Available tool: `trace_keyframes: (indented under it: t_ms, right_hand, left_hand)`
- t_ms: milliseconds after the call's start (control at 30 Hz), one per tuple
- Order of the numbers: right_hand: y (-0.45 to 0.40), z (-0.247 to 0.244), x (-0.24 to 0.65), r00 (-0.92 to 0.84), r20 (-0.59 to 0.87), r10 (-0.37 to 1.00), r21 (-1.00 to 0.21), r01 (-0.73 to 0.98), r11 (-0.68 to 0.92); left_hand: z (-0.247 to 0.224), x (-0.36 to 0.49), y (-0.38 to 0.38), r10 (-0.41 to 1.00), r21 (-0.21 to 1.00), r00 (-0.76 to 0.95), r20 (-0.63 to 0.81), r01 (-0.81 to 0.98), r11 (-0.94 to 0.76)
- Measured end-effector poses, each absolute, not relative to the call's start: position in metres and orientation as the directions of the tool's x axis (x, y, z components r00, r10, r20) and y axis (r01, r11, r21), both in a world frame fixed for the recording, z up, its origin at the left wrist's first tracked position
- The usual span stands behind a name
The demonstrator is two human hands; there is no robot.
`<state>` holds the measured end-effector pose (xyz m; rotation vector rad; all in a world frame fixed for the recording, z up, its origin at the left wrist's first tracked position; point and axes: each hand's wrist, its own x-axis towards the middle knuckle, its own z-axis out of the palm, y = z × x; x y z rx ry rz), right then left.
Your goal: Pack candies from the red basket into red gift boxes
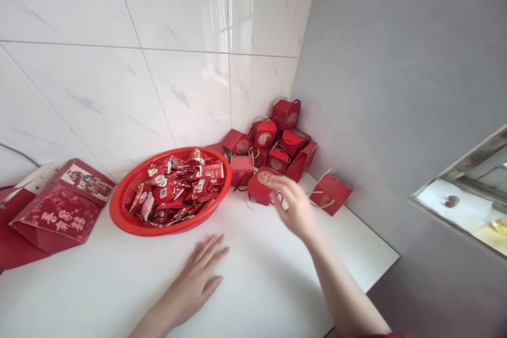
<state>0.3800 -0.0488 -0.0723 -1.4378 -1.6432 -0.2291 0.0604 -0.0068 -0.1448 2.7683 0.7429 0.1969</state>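
One left hand (200,277), fingers extended and free, is being held palm-down over one white table (257,296). One right hand (293,206) is being held at one red box (257,184) there; whether it is being grasped cannot be told. Behind, roughly eight smaller-looking boxes (278,159) are being backed by one tiled wall (182,21).

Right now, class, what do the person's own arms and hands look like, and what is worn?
The left hand and right hand are ungloved, with no rings or bracelets visible. Both forearms are bare where seen; a dark red sleeve edges in below the right one.
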Motion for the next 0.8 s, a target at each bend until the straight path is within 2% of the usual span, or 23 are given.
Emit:
trace_keyframes:
  t_ms: [133, 233, 300, 433, 500, 567, 667, 767, 800]
  right_hand:
    - [-0.072, -0.07, 0.457, 0.378, 0.664, 0.646, -0.436, 0.897, -0.076]
    - [-0.084, -0.085, 0.493, 0.52, 0.505, 0.689, -0.354, 0.853, -0.383]
    - [-0.088, -0.098, 0.507, 0.559, 0.439, 0.703, -0.261, 0.828, -0.496]
    - [-0.094, -0.113, 0.521, 0.605, 0.415, 0.68, -0.128, 0.779, -0.614]
    - [-0.097, -0.11, 0.515, 0.588, 0.428, 0.686, -0.131, 0.792, -0.597]
    - [-0.099, -0.099, 0.492, 0.508, 0.472, 0.721, -0.169, 0.854, -0.492]
    - [-0.105, -0.07, 0.432, 0.274, 0.538, 0.797, -0.215, 0.959, -0.185]
    - [-0.115, -0.038, 0.38, 0.052, 0.465, 0.884, -0.389, 0.909, 0.151]
    - [-0.12, -0.03, 0.372, 0.04, 0.451, 0.892, -0.461, 0.866, 0.194]
  left_hand:
    - [-0.16, 0.057, 0.014, 0.555, 0.294, 0.832, 0.007, 0.529, -0.797]
    - [-0.161, 0.056, 0.016, 0.579, 0.297, 0.816, -0.013, 0.556, -0.776]
    - [-0.159, 0.057, 0.013, 0.583, 0.306, 0.812, -0.015, 0.559, -0.771]
    - [-0.157, 0.057, 0.007, 0.592, 0.316, 0.806, -0.017, 0.566, -0.761]
    - [-0.157, 0.057, 0.005, 0.598, 0.323, 0.802, -0.018, 0.57, -0.755]
    - [-0.156, 0.058, 0.002, 0.607, 0.343, 0.795, -0.01, 0.573, -0.745]
    - [-0.153, 0.056, -0.002, 0.639, 0.386, 0.769, 0.0, 0.589, -0.71]
    - [-0.146, 0.049, -0.008, 0.692, 0.444, 0.721, 0.012, 0.617, -0.65]
    - [-0.143, 0.046, -0.01, 0.708, 0.465, 0.706, 0.022, 0.62, -0.632]
